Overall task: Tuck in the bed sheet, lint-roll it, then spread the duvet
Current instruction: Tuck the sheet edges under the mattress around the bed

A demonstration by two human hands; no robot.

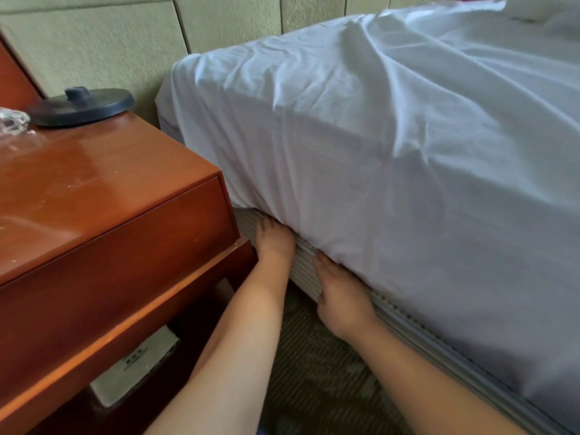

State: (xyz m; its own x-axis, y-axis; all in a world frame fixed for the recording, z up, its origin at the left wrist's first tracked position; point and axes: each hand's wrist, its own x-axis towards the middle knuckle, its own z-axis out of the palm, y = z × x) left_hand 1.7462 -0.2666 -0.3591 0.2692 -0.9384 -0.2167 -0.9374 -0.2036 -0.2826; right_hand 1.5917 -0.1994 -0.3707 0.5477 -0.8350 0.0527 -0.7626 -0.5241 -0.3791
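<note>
Both hands are down at the side of the bed, right at the seam where the mattress meets the base. The left hand (pixel 274 238) is nearest the nightstand (pixel 103 196), its fingers pushed up under the hanging edge of the sheet (pixel 361 146), so the fingertips are out of sight beneath the fabric. Whether they are curled on cloth or lying flat, the view does not tell. The right hand (pixel 340 296) sits just beside it, a little nearer the camera, palm against the ribbed base (pixel 309 271), fingers also slipped in under the sheet edge and hidden there. Its grip cannot be told either.

The sheet is white and rumpled, draped over the mattress corner by the padded headboard wall (pixel 94 42), with long creases running across the top. Along the lower edge it looks drawn in under the mattress where the hands are.

On the nightstand sits a dark round disc (pixel 83 106) with a knob, and a bit of crinkled clear wrap (pixel 12 119) at the left edge. Carpet (pixel 317 365) shows between the forearms.
</note>
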